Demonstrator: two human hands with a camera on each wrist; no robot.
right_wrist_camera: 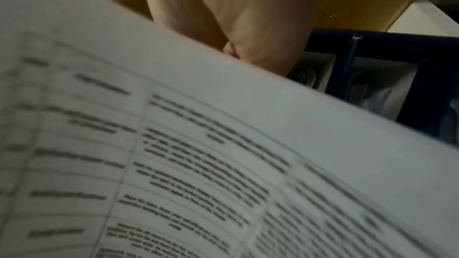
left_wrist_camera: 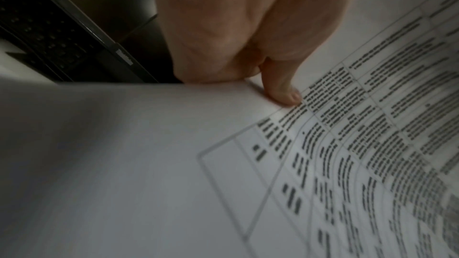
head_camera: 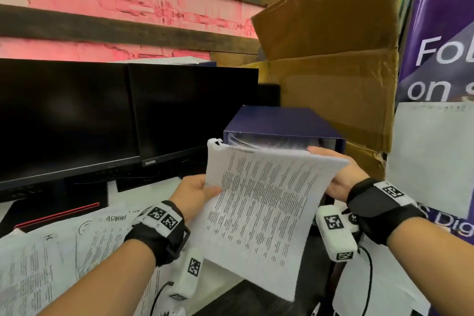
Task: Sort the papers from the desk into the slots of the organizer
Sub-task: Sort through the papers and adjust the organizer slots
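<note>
A stapled bundle of printed white papers (head_camera: 259, 210) is held in the air between both hands, just in front of the dark blue organizer (head_camera: 277, 123). My left hand (head_camera: 197, 194) pinches its left edge, thumb (left_wrist_camera: 283, 93) on the printed side. My right hand (head_camera: 338, 172) grips the right edge from behind, fingers curled over the top; in the right wrist view the paper (right_wrist_camera: 198, 154) hides most of the fingers. The organizer's slots (right_wrist_camera: 382, 85) show beyond the sheet, with plastic sleeves and papers in them. More loose papers (head_camera: 51, 259) lie on the desk at lower left.
Two dark monitors (head_camera: 102, 115) stand at the left behind the desk. A big open cardboard box (head_camera: 333, 64) rises behind the organizer. A purple banner (head_camera: 441, 59) with a white sheet on it is at the right. Wrist camera cables hang below both arms.
</note>
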